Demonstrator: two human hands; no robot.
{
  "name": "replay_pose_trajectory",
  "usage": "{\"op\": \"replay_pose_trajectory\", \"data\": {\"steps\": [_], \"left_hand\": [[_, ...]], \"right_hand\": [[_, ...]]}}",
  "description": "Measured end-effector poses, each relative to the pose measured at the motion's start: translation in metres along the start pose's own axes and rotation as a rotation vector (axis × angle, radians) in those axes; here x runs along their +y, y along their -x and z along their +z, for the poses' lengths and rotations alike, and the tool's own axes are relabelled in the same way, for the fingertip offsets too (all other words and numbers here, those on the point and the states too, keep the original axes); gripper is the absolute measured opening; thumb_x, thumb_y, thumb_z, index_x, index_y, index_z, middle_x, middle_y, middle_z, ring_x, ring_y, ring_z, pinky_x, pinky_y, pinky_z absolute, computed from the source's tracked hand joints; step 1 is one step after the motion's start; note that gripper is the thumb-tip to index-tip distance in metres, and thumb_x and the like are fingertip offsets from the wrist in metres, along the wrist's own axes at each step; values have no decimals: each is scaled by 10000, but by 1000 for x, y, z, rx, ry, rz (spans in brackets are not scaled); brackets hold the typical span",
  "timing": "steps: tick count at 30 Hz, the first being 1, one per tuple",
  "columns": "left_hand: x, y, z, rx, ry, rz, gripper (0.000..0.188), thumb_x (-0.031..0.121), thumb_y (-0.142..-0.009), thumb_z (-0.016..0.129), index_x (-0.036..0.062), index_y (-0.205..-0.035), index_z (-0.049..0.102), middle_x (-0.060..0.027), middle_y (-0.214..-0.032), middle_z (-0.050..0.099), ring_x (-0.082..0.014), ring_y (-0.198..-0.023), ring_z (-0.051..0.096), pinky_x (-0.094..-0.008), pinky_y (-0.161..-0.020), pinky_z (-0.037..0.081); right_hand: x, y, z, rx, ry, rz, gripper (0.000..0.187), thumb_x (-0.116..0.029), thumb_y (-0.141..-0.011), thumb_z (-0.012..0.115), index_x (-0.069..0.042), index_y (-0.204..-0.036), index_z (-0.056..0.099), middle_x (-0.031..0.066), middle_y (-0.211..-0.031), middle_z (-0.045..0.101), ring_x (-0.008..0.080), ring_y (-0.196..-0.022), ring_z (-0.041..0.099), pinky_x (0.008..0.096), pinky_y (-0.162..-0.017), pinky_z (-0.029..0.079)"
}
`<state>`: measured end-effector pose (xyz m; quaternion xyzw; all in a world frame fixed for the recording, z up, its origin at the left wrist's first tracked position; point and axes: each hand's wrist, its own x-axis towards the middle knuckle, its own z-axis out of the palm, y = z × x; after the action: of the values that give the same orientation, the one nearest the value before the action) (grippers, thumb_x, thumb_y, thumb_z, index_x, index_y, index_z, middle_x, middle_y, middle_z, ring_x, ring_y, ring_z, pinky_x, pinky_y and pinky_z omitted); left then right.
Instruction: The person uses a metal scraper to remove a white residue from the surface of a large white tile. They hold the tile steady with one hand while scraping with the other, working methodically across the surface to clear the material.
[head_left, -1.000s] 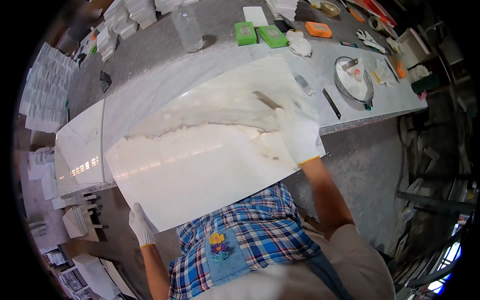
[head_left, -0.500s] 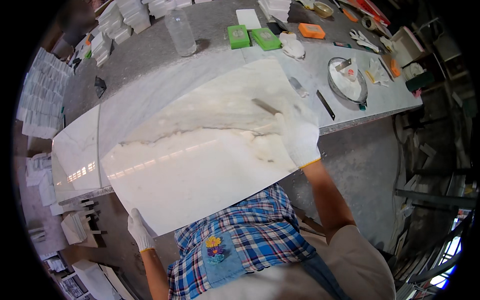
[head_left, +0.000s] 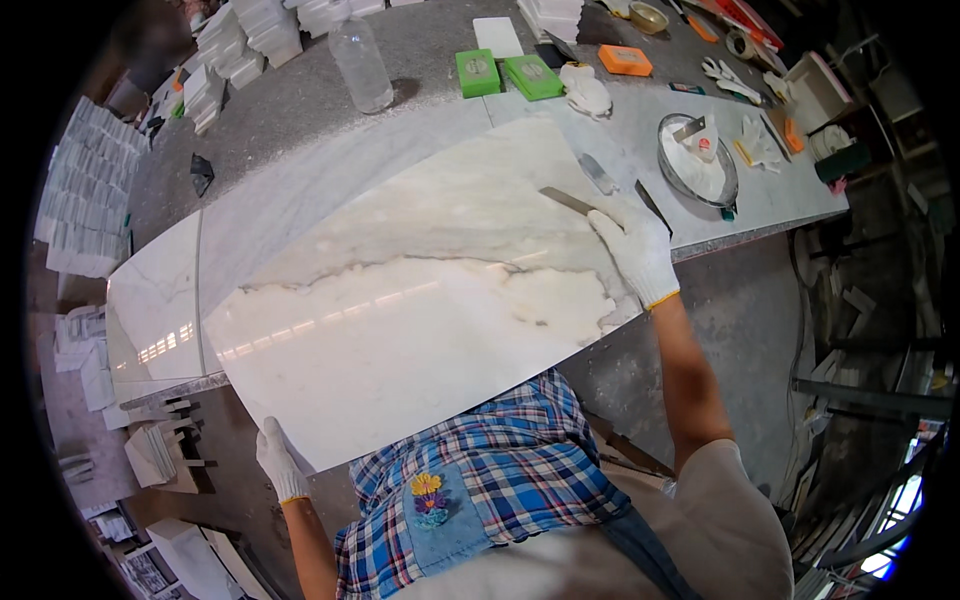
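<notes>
A large polished white marble slab [head_left: 400, 310] with grey-brown veins lies tilted across the bench, its near edge jutting out against my plaid apron. My left hand [head_left: 278, 460], in a white knit glove, grips the slab's near left corner, its thumb along the edge and the other fingers hidden beneath. Over the slab's right edge, my gloved right hand [head_left: 640, 245] is closed on a flat metal scraper blade [head_left: 566, 200] that points left above the stone. Just beyond that hand a dark narrow blade [head_left: 652, 203] rests on the bench.
A round bowl of white material [head_left: 697, 165] stands at right, with work gloves [head_left: 757, 145] beside it. Farther back are green blocks [head_left: 478, 74], an orange block [head_left: 625, 60] and a clear plastic bottle [head_left: 362, 65]. Stacked white tiles [head_left: 88, 195] rise at left.
My right hand has moved right with the scraper blade, from over the slab to its right edge. My left hand and the slab stay in place.
</notes>
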<state>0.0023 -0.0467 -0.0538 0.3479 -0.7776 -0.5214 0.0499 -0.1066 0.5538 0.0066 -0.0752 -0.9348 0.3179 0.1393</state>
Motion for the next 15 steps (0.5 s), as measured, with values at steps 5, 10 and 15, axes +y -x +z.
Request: {"op": "replay_pose_trajectory", "data": {"steps": [5, 10, 15], "left_hand": [[1, 2, 0, 3, 39, -6, 607, 466, -1000, 595, -69, -1288, 596, -123, -1117, 675, -206, -936, 653, -339, -810, 542], [4, 0, -1, 8, -24, -7, 592, 450, -1004, 596, -70, -1286, 600, -124, -1113, 679, -206, -934, 656, -340, -814, 546], [2, -1, -2, 2, -12, -20, 587, 451, -1007, 591, -69, -1278, 605, -127, -1117, 681, -206, -932, 660, -339, -811, 549]], "right_hand": [[1, -8, -12, -79, 55, -111, 259, -219, -943, 663, -101, -1159, 740, 144, -1020, 707, 307, -908, 670, 384, -813, 530], [7, -23, -15, -119, 396, -350, 334, -260, -955, 620, -229, -1279, 694, 121, -1018, 697, 307, -941, 665, 404, -786, 531], [3, -35, -17, -227, 513, -356, 359, -301, -963, 586, -307, -1313, 665, 105, -934, 665, 309, -856, 648, 431, -712, 506]]}}
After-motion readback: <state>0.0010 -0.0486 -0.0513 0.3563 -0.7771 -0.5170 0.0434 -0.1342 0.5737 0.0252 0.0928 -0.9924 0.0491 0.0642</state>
